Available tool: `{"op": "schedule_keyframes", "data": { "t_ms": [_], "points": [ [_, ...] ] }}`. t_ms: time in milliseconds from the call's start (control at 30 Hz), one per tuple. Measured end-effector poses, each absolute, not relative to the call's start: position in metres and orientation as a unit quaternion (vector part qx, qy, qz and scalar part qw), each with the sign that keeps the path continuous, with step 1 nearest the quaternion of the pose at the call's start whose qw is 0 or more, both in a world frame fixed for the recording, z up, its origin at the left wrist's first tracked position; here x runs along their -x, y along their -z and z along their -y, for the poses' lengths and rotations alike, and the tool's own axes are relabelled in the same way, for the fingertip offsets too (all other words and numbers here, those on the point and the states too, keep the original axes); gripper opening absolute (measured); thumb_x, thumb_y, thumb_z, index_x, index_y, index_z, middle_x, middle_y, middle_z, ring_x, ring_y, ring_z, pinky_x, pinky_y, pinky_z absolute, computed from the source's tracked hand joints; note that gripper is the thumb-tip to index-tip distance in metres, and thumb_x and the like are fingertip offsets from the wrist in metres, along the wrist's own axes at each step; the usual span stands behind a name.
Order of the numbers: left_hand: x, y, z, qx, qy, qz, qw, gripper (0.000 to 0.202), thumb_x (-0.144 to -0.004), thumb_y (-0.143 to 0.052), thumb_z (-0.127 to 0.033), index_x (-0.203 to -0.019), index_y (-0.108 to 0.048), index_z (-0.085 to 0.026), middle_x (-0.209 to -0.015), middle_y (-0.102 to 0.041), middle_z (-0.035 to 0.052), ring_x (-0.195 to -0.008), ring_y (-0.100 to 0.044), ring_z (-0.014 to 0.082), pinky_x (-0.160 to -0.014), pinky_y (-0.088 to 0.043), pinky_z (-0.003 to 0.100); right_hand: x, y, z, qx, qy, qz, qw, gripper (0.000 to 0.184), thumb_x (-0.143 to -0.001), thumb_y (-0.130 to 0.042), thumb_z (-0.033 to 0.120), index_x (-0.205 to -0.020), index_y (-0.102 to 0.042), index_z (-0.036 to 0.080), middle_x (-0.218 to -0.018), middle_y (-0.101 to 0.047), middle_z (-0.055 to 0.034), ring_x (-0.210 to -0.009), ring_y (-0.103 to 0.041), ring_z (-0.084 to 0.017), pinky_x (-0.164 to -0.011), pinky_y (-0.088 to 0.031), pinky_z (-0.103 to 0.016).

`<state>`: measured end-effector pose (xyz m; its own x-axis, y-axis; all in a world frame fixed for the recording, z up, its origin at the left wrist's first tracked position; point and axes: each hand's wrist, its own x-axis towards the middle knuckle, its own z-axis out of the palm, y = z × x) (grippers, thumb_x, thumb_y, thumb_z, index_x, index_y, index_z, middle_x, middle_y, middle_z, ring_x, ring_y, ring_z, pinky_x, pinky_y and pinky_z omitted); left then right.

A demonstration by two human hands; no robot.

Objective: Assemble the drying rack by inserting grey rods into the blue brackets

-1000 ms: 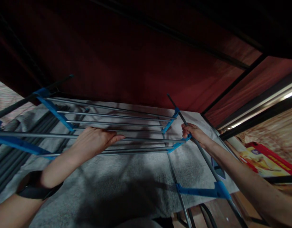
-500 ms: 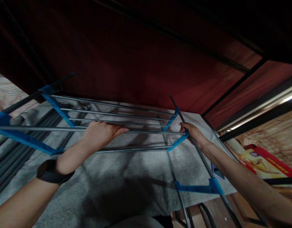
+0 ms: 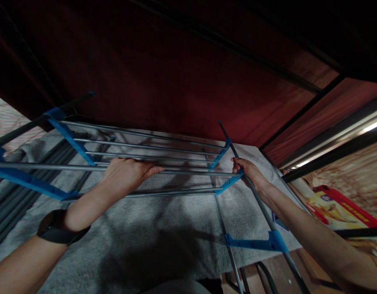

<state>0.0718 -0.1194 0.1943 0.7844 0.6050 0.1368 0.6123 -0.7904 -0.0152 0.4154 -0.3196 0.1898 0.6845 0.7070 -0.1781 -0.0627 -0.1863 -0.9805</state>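
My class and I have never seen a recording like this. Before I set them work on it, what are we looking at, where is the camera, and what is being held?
There is no machine here: these are a person's bare hands. The one camera sits on the person's head, looking forward and down.

The left hand, with a dark watch on its wrist, is closed over a gray rod; its fingers are mostly hidden. The right hand grips a pole beside a blue bracket. These belong to a frame of rods and brackets.

Beneath is a gray blanket, with dark tubes lying on the left. A red-and-yellow box is off to the right.
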Motion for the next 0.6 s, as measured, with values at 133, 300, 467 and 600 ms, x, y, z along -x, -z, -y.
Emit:
{"op": "schedule_keyframes", "data": {
  "t_ms": [133, 300, 467, 600],
  "points": [
    [-0.070, -0.197, 0.119, 0.947, 0.059, 0.315, 0.014, 0.067, -0.100, -0.027, -0.065, -0.105, -0.078, -0.021, -0.093, -0.077, 0.0148, -0.093, -0.072, 0.0333, -0.079, -0.048, 0.039, -0.414, -0.190, 0.319, 0.697, -0.318, 0.228, 0.601, 0.033, -0.064, -0.079, 0.046, -0.078, -0.062, 0.022, -0.059, -0.055, 0.0036, -0.059, -0.054, -0.013, -0.061, -0.044, -0.028],
    [-0.070, -0.197, 0.117, 0.951, 0.057, 0.302, 0.033, 0.074, -0.099, -0.019, -0.067, -0.107, -0.077, -0.020, -0.097, -0.077, 0.0165, -0.095, -0.072, 0.0344, -0.075, -0.047, 0.038, -0.416, -0.189, 0.320, 0.708, -0.307, 0.237, 0.591, 0.031, -0.066, -0.078, 0.048, -0.074, -0.061, 0.023, -0.059, -0.057, 0.0021, -0.063, -0.057, -0.015, -0.065, -0.046, -0.029],
    [-0.072, -0.200, 0.116, 0.952, 0.032, 0.305, 0.010, 0.075, -0.099, -0.019, -0.068, -0.108, -0.077, -0.020, -0.094, -0.077, 0.0161, -0.092, -0.072, 0.0354, -0.076, -0.047, 0.039, -0.419, -0.187, 0.319, 0.710, -0.312, 0.237, 0.585, 0.032, -0.067, -0.077, 0.050, -0.075, -0.061, 0.023, -0.057, -0.053, 0.0025, -0.062, -0.055, -0.015, -0.061, -0.044, -0.029],
    [-0.073, -0.207, 0.117, 0.952, 0.006, 0.304, -0.015, 0.073, -0.099, -0.020, -0.067, -0.112, -0.076, -0.022, -0.090, -0.077, 0.0140, -0.090, -0.073, 0.0327, -0.075, -0.046, 0.036, -0.419, -0.187, 0.319, 0.699, -0.318, 0.221, 0.601, 0.032, -0.066, -0.079, 0.047, -0.075, -0.062, 0.022, -0.059, -0.054, 0.0030, -0.060, -0.053, -0.013, -0.060, -0.043, -0.028]
  ]
}}
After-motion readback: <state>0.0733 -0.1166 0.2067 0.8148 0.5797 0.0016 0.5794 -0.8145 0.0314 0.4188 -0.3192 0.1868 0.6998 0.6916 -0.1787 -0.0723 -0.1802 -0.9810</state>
